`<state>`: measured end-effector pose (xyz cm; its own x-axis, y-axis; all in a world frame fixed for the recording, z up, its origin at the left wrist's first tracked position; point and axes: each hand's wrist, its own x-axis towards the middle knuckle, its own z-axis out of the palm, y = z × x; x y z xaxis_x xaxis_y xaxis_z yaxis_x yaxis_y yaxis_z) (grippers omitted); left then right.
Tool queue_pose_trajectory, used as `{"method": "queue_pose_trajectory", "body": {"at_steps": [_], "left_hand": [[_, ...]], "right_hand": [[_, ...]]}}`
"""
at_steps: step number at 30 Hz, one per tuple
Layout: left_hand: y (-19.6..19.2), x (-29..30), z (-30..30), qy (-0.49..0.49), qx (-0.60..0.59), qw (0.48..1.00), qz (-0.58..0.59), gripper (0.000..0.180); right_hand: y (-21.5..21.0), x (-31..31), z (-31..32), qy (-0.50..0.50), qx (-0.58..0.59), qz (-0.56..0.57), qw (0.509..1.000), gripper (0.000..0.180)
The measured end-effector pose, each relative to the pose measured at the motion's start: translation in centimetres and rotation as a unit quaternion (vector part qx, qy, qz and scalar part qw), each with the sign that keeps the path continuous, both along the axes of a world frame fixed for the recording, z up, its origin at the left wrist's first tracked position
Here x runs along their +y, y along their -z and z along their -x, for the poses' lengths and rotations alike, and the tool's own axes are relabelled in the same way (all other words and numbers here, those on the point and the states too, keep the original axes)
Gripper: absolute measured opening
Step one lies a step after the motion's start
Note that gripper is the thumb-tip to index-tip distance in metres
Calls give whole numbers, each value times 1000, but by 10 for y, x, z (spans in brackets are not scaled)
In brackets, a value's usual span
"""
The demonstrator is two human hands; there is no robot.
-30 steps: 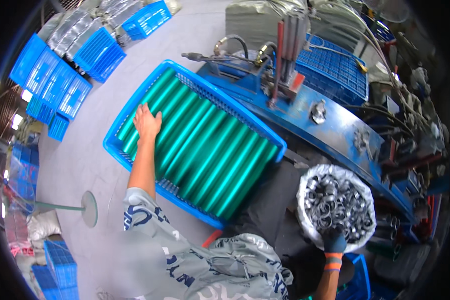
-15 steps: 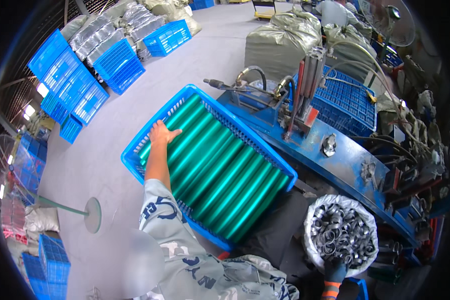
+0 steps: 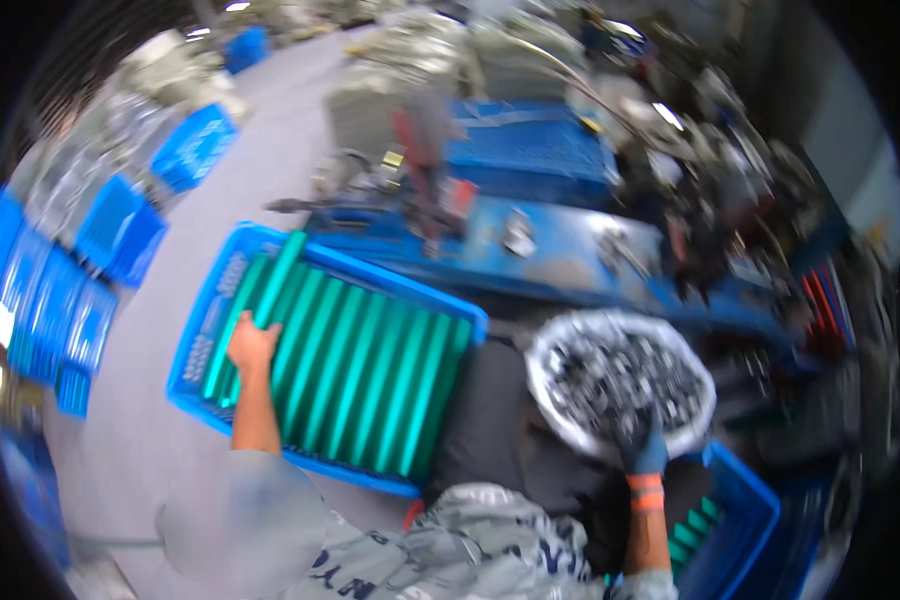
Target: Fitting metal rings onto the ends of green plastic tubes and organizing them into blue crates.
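Note:
My bare left hand (image 3: 254, 342) is closed around a green tube (image 3: 283, 268) in the blue crate (image 3: 192, 345) to the left. That tube's far end rises over the crate's far rim, while the other green tubes (image 3: 355, 380) lie side by side in the crate. On the right, my right hand (image 3: 647, 452), in a dark blue glove with an orange band at the wrist, reaches into a round container with a white liner (image 3: 703, 375). Loose metal rings (image 3: 610, 375) fill it, blurred by motion. The fingertips of the right hand are hidden among these rings.
A blue metal bench (image 3: 570, 250) with machine parts runs beyond the crate and the container. Another blue crate (image 3: 760, 500) with green tubes stands at the lower right. Stacked blue crates (image 3: 45, 295) and wrapped bundles (image 3: 390, 90) stand farther off.
The view has swung to the right, so the scene sits farther left. My left hand has closed on a tube and its far end has lifted. My right hand remains at the rings.

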<state>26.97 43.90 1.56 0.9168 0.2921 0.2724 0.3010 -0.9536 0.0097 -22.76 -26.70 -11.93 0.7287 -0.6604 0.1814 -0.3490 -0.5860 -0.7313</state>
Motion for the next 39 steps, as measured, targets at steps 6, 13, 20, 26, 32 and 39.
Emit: {"method": "queue_pose_trajectory", "body": {"at_steps": [6, 13, 20, 26, 32, 39], "left_hand": [[-53, -198, 117, 258, 18, 957, 131, 70], [-84, -371, 263, 575, 140, 791, 154, 59], [-96, -397, 272, 604, 159, 752, 211, 59], [-99, -411, 264, 567, 203, 758, 249, 59], [-83, -417, 258, 584, 179, 751, 250, 61], [-86, -424, 270, 632, 231, 719, 172, 60]], "right_hand": [[-23, 18, -26, -110, -293, -720, 620, 101], [-105, 37, 3, -142, -351, -641, 667, 118], [-113, 20, 3, -175, -342, -627, 678, 116], [-94, 18, -12, -170, -400, -783, 445, 95], [-90, 29, -26, -122, -429, -740, 503, 73], [-68, 28, -18, -128, -430, -617, 647, 28]]}}
